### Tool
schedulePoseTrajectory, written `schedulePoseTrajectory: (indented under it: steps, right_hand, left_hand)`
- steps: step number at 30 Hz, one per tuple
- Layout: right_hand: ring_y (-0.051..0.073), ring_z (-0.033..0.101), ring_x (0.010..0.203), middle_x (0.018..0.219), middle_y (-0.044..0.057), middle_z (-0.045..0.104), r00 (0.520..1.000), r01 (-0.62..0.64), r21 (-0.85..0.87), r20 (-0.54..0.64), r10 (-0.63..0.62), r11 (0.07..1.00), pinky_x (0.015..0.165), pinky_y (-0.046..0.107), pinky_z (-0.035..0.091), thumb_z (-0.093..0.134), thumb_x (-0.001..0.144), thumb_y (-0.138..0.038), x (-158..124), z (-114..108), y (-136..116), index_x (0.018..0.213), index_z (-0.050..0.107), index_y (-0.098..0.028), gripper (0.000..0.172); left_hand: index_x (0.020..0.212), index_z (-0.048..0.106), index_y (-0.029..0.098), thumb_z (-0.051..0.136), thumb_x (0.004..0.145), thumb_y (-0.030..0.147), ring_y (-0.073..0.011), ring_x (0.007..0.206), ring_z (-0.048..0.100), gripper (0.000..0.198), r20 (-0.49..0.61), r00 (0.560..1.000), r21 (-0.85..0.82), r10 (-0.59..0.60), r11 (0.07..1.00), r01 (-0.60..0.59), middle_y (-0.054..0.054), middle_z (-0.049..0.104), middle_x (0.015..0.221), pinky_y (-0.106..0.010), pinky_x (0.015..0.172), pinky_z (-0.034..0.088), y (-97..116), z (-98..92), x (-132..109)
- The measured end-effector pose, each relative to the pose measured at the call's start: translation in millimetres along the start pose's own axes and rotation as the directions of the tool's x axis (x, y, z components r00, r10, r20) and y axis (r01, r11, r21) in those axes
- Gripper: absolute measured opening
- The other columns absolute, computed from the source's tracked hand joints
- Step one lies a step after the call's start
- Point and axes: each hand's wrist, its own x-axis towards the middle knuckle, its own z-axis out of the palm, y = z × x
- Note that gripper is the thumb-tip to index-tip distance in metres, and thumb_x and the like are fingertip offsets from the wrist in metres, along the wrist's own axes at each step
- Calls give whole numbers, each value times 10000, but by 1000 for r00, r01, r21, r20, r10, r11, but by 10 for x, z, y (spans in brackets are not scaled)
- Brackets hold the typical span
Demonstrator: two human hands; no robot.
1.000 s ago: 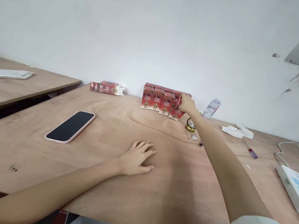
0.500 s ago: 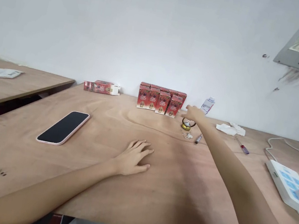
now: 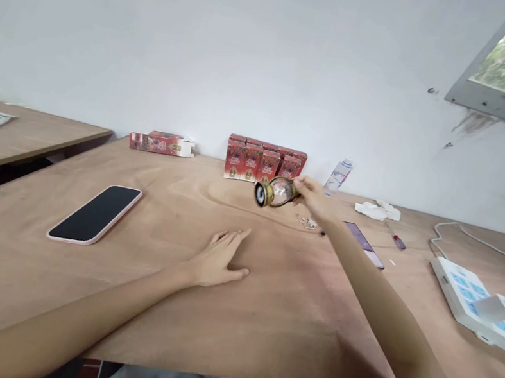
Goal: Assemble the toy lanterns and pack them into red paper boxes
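My right hand [image 3: 313, 198] is stretched far across the wooden table [image 3: 261, 308] and grips a small glass jar with a gold rim [image 3: 274, 193], held on its side just above the surface. Right behind it stands a row of several red boxes [image 3: 263, 162] against the wall. My left hand [image 3: 219, 258] lies flat on the table in the middle, fingers spread, holding nothing. A black phone in a pink case [image 3: 95, 213] lies to its left.
A red box on its side [image 3: 161, 143] lies at the back left. A plastic bottle [image 3: 338, 175], crumpled tissue [image 3: 378, 210], a small screwdriver [image 3: 396, 239], a dark flat strip [image 3: 364, 243] and a white power strip with cable [image 3: 474, 300] sit to the right. Another table [image 3: 12, 137] stands left.
My right hand left the red boxes, dropped to the gold-rimmed jar on the table, and now has it lifted and tipped sideways. The left hand stayed flat.
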Motion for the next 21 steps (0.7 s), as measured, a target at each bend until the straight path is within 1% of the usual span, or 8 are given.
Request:
schedulePoseTrajectory:
  steps: [3,7,9,11,13,14,17,21]
  right_hand:
    - [135,562,643,781,31,597,989,-46,192,144,18,980,538,262,484,458,840,-521,-447,645,-25,817,519,-194,333]
    - [151,581,699,787,25,619,926,-262,624,378,8,737,620,282,484,559,773,-559,-878,1353,-2,854,560,-206,362]
    - [165,592,770,841,32,635,951,-125,594,300,-75,795,690,303,488,477,847,-517,-933,1452,34,931,575,-220,324]
    - [173,589,885,980,54,632,968,137,331,157,-197,934,794,326,484,388,913,-442,-884,1355,119,1043,559,-226,305]
    - [206,538,1064,1146,119,581,957,290,-171,33,-289,942,921,363,441,364,933,-368,-765,1109,264,1142,524,-179,324]
    - [248,478,1166,1236,164,530,952,265,-429,-23,-304,863,993,409,389,373,927,-363,-691,955,352,1167,518,-145,356]
    - [347,311,1307,1389,229,390,973,47,-660,-141,-185,750,1066,540,232,391,903,-268,-474,496,627,1246,475,-95,393]
    - [372,328,1301,1358,249,414,960,-235,-715,-277,43,658,1018,548,276,441,889,-389,-311,168,895,1337,387,-131,519]
  left_hand:
    - [1381,293,164,608,768,470,-331,1269,442,755,-253,967,-128,-1,991,-32,-188,455,1365,-546,1029,369,-25,-16,-19]
    - [1308,374,199,649,744,361,-274,1207,508,648,-614,776,-164,142,939,-302,-135,537,1256,-455,1016,434,29,-103,-63]
    - [1255,417,220,669,713,282,-246,1139,557,600,-694,688,-119,214,908,-402,-106,571,1195,-421,971,479,59,-127,-65]
    - [1203,450,225,678,684,219,-228,1075,587,567,-709,660,-77,249,903,-423,-86,595,1133,-402,922,510,65,-121,-52]
    - [1184,456,211,683,667,196,-230,1056,590,565,-676,689,-60,261,913,-404,-88,597,1116,-404,899,517,44,-99,-38]
    - [1187,452,204,683,669,199,-237,1060,586,567,-654,709,-59,265,916,-396,-94,593,1123,-413,898,515,28,-89,-35]
    - [1210,428,210,673,693,234,-260,1085,569,573,-580,760,-39,293,922,-385,-100,570,1163,-439,907,503,-14,-84,-46]
    - [1235,394,243,655,716,260,-274,1101,556,581,-489,810,4,324,929,-369,-96,546,1184,-439,908,497,-18,-123,-72]
